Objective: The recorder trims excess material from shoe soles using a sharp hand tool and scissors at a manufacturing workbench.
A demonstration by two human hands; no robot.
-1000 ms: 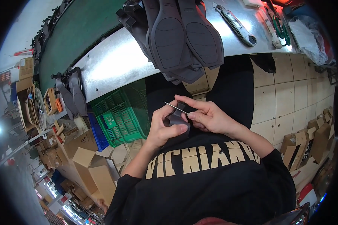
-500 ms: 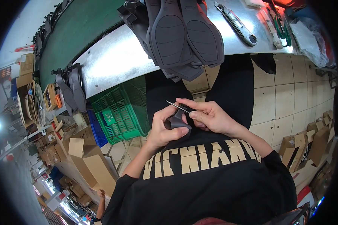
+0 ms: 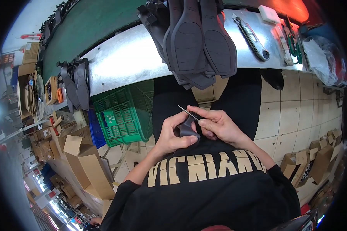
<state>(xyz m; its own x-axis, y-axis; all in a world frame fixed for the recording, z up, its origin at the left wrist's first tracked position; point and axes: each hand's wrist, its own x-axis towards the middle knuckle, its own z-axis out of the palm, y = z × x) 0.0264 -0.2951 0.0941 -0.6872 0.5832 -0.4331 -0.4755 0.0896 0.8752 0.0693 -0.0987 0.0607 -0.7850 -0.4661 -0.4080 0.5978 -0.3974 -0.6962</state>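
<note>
Metal bench [image 3: 119, 57]: spans 12 o'clock from the hands. Green crate [image 3: 140, 138]: at 9 o'clock, below the bench edge. Stack of dark grey soles [image 3: 187, 48]: at 12 o'clock, long axes running roughly 12 to 6, broad ends overhanging the near edge. Left hand [image 3: 172, 134]: half curled, thumb and fingers closed about a dark grey piece. Right hand [image 3: 219, 125]: pinched, thumb against forefinger, gripping a slim metal tool. Utility knife [image 3: 251, 37]: on the bench at 1 o'clock, axis 11 to 5.

Dark grey piece [image 3: 187, 129]: above the lap, between the hands; at 2 to 3 o'clock from the left hand, which touches it and is the nearer, and at 9 o'clock from the right. Its wider part faces 6 o'clock, its narrower part 12; the fingers hide too much to fix its long axis.

Slim metal tool [image 3: 187, 112]: axis 4 to 10 o'clock, pointed end toward 10, slanting across the piece's 12 o'clock side. Whether the shaft touches the piece cannot be told.
</note>
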